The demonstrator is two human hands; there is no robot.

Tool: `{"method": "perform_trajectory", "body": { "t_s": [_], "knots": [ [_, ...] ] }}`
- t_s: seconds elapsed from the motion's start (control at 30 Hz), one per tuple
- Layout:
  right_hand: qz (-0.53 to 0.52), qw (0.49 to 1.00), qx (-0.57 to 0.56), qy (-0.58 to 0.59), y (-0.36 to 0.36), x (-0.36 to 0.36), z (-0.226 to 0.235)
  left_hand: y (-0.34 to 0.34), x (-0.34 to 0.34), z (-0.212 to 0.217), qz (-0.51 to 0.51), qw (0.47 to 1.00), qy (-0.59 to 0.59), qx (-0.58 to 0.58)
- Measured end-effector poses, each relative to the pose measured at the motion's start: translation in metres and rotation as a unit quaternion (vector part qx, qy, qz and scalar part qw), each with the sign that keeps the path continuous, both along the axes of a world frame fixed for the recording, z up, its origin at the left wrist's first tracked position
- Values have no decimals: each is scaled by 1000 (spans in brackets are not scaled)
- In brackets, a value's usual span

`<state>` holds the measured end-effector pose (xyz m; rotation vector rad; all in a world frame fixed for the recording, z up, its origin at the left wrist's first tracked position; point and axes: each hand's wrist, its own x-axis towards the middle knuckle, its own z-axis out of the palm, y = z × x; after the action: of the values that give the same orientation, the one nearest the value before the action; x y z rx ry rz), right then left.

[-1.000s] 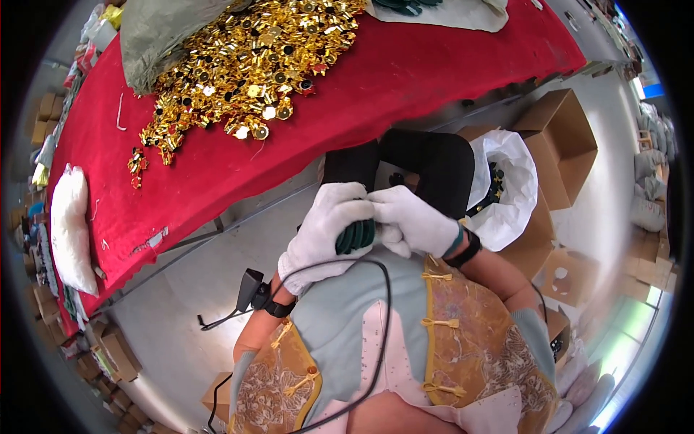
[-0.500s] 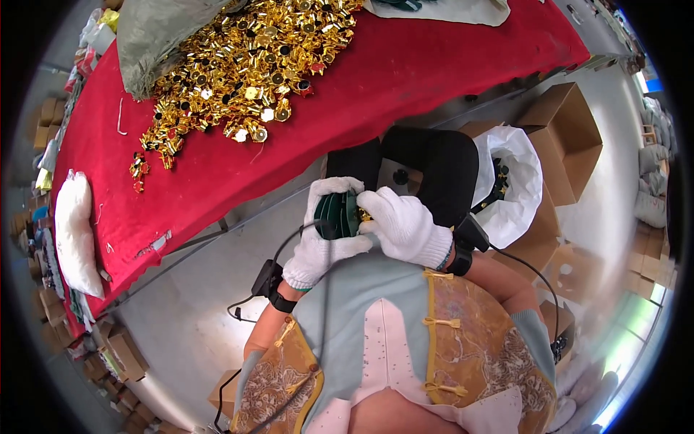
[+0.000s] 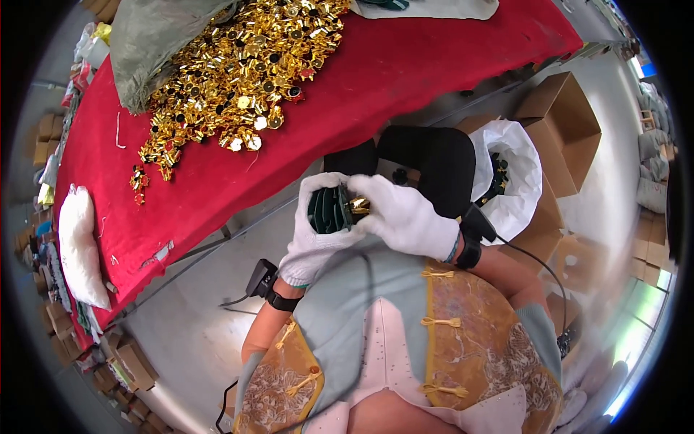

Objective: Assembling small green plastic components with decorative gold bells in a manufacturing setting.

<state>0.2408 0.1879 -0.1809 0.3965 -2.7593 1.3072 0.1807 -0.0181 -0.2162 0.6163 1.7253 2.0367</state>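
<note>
Grip — left hand (image 3: pixel 315 244) snug around green stack (image 3: pixel 329 210), right hand (image 3: pixel 406 217) closed about gold piece (image 3: pixel 359 207)

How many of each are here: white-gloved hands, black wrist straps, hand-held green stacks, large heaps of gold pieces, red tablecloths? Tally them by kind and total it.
White-gloved hands: 2
Black wrist straps: 2
Hand-held green stack: 1
Large heap of gold pieces: 1
Red tablecloth: 1
Total: 7
</note>
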Motion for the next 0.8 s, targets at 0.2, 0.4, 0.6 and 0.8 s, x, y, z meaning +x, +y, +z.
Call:
{"method": "perform_trajectory", "body": {
  "t_s": [0.2, 0.4, 0.6, 0.8],
  "knots": [
    [-7, 997, 31, 69, -10, 9, -5, 0, 6, -4, -14, 999, -39, 21],
    [-43, 832, -374, -407, 7, 5, 3, -1, -2, 17, -39, 960, 263, -91],
    [-28, 782, -374, -498, 21, -5, -5, 9, -5, 10, -27, 969, 239, -57],
    [48, 991, 57, 115, 11, -1, -7, -1, 4, 11, -40, 936, -321, 139]
  ]
}}
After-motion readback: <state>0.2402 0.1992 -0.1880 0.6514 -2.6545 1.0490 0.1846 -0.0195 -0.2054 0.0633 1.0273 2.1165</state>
